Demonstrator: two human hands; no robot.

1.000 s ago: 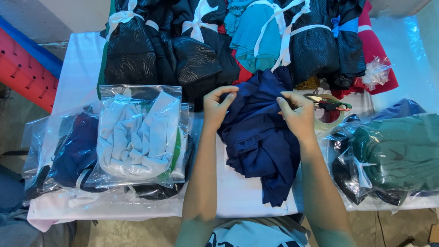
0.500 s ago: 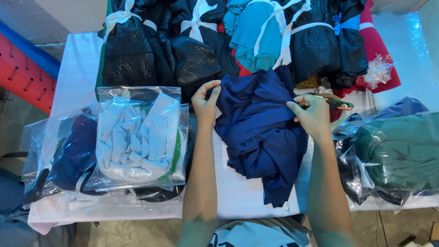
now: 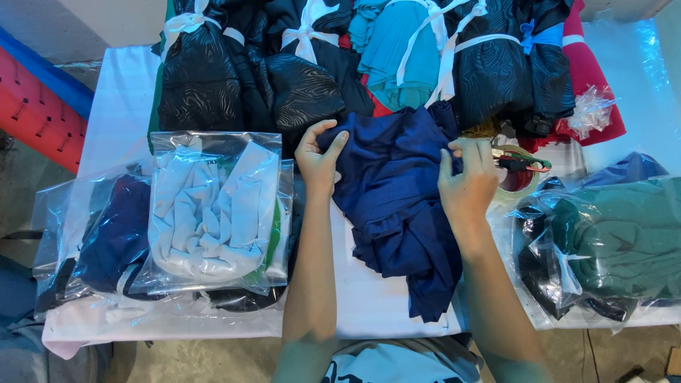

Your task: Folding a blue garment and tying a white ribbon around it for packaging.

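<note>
While both hands work mid-table, left hand [image 3: 318, 160] pinching the upper left edge of the navy blue cloth [image 3: 397, 206], right hand [image 3: 467, 181] closed on its right edge, cloth crumpled on the white table [image 3: 113, 99], bagged white garment [image 3: 213, 213] left, bagged green cloth [image 3: 617, 241] right.

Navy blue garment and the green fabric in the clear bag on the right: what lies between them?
In the head view, a tape dispenser lies between the navy blue garment and the bagged green fabric, just beyond the right hand.
</note>
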